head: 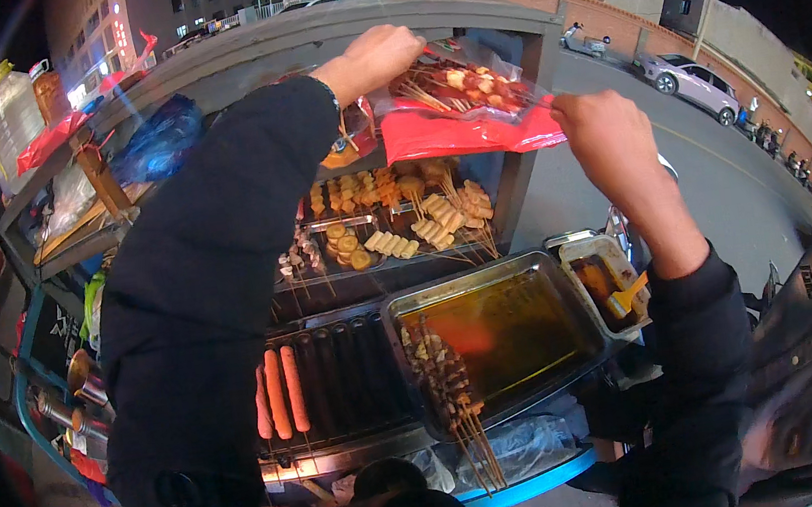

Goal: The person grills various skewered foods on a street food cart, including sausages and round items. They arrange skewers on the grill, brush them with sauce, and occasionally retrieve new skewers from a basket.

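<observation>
A clear plastic bag (504,58) of sauced skewers (480,83) lies over a red plastic bag (452,132) on the upper shelf. My left hand (383,53) is closed at the bag's upper left; its fingertips are turned from view. At the right edge, my right hand (606,129) pinches the bag plastic between thumb and fingers. Lower down, a metal tray (523,360) holds shallow oil, and a bunch of cooked skewers (443,377) rests along its left side with the sticks over the front rim. Several sausages on sticks (286,391) lie on a grill roller (351,365).
Raw skewers (440,219) fill the shelf below the bags. A small sauce tray (603,272) with a yellow brush (629,296) sits at right. Metal shakers (82,380) stand at left. A person in dark clothing (811,350) is close at right, beside the road (697,168).
</observation>
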Demonstrator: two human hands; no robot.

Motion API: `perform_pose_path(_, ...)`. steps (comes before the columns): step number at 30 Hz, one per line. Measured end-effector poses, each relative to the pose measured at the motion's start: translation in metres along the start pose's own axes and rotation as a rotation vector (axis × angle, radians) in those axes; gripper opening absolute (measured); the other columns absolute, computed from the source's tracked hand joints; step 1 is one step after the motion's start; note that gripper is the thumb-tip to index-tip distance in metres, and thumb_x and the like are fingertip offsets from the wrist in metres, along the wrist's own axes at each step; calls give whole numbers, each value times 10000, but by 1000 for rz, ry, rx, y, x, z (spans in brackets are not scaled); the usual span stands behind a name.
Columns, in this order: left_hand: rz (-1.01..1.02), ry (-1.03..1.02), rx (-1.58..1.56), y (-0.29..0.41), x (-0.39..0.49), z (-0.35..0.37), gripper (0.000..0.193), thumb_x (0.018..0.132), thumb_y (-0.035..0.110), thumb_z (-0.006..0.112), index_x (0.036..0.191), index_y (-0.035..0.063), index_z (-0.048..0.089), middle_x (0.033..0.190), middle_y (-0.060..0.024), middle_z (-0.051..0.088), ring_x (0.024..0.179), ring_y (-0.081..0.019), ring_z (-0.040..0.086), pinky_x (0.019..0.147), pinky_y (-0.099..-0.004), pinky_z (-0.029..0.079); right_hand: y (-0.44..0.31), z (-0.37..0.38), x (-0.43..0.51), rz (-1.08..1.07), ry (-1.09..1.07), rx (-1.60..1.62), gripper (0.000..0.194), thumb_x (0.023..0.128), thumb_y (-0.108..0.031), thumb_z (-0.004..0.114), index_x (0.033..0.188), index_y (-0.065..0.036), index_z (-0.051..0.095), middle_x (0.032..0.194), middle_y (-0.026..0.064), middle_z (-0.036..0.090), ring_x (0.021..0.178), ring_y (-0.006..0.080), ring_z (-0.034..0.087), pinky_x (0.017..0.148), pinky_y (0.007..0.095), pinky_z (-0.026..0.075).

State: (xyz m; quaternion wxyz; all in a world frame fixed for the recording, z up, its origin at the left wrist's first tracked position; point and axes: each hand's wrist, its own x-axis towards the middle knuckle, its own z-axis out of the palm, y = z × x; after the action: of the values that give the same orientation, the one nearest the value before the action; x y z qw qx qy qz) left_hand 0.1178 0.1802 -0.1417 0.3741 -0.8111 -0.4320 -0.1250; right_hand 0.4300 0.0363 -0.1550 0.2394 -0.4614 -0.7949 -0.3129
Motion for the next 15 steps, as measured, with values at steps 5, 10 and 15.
perform_pose_path(5, 23, -34, 24, -4, -6, -3, 128, 869, 63, 584, 979, 20, 633, 1003, -183, 696, 951, -384, 681, 772, -466, 556, 11, -13, -23, 33, -60, 26, 129, 920, -167, 604, 915, -89, 707, 809, 199, 694, 814, 407, 687, 686, 500, 561)
perform_pose_path(10, -52, 40, -57, 1, -3, -2, 142, 906, 116, 550, 980, 22, 628, 954, -207, 689, 924, -404, 678, 762, -476, 546, -1, 8, -5, 4, -132, -57, 110, 834, -55, 613, 888, -64, 708, 855, 200, 709, 833, 388, 712, 714, 466, 592)
perform_pose_path(15, -127, 54, -94, 6, 0, -7, 206, 943, 193, 525, 981, 29, 643, 882, -225, 691, 868, -419, 682, 738, -500, 540, -23, 16, 13, -1, -88, -65, 105, 829, -60, 620, 833, -45, 724, 872, 188, 721, 840, 364, 728, 716, 455, 598)
